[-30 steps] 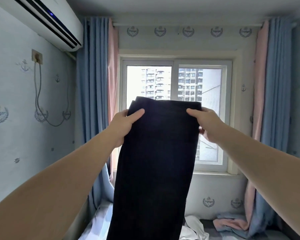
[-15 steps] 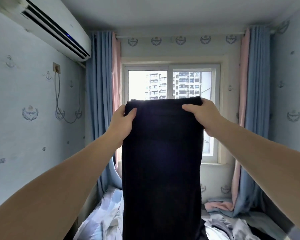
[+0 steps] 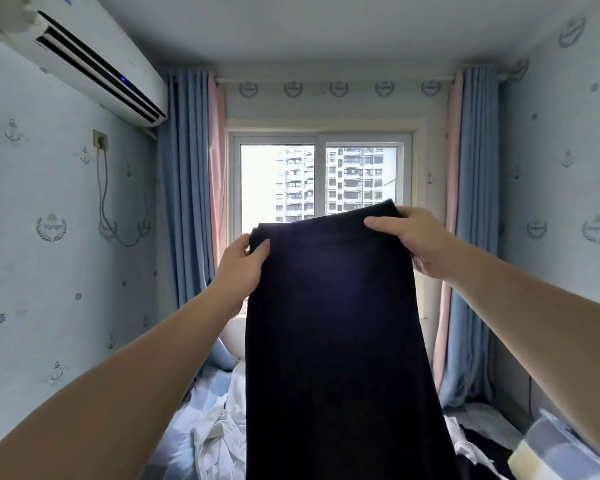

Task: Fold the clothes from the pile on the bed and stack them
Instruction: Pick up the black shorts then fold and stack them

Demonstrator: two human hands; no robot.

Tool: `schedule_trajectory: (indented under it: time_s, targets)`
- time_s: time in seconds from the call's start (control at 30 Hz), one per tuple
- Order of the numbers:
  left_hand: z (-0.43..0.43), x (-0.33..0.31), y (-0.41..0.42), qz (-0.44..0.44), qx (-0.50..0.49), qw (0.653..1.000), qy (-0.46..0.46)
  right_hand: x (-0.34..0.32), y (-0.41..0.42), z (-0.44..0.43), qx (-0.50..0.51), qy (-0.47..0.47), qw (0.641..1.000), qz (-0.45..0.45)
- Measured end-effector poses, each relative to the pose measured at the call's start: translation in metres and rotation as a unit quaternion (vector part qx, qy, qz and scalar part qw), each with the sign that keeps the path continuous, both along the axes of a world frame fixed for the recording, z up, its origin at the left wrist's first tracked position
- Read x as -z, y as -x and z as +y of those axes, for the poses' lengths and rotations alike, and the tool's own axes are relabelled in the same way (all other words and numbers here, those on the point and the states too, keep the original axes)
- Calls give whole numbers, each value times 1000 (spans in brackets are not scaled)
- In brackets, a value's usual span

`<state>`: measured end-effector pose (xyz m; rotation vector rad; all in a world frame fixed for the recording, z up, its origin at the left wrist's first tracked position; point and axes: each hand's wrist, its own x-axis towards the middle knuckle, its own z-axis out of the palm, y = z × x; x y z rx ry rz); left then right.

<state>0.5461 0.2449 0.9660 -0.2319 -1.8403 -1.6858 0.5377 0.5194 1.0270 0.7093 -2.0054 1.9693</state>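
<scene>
Head view looks along a narrow bedroom toward a window (image 3: 321,181). Both hands hold a dark garment (image 3: 336,341) up in the air in front of the window, above the bed (image 3: 187,427).

The left hand (image 3: 241,268) pinches the garment's upper left corner, with the thumb on the near face and the fingers hidden behind the cloth. The right hand (image 3: 412,240) pinches the upper right corner, its thumb laid across the near face along the top edge and its fingers curled behind. The right corner sits higher than the left, so the top edge slopes down to the left. A band runs along that edge.

From the hands the garment hangs down as a flat, smooth panel that widens a little lower down. Its bottom runs out of the picture, so I cannot tell whether it touches the bed. Both forearms are bare and stretched forward.

The bed shows blue and white checks to the left of the garment, with crumpled white cloth (image 3: 222,438) lying there. To the right of the garment lie more clothes (image 3: 478,445), white and dark, in a loose pile. A pale plastic box (image 3: 565,452), blurred, sits at the lower right beside that pile.

Blue and pink curtains (image 3: 187,188) hang drawn back at both sides of the window. An air conditioner (image 3: 94,60) is mounted high on the left wall. Below it a cable (image 3: 101,202) hangs from a socket (image 3: 100,139).
</scene>
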Motion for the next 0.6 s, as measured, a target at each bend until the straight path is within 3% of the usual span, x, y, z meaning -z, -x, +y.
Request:
schedule_trajectory:
  time_s: [0.3,0.6]
  targets:
    - [-43,53,85,-49,-5,999,-14,54,106,-37,-14,6,998,-54]
    - [-145,185,294,-144,-8,988,-53,190,335,-144,55,-57,989,-124]
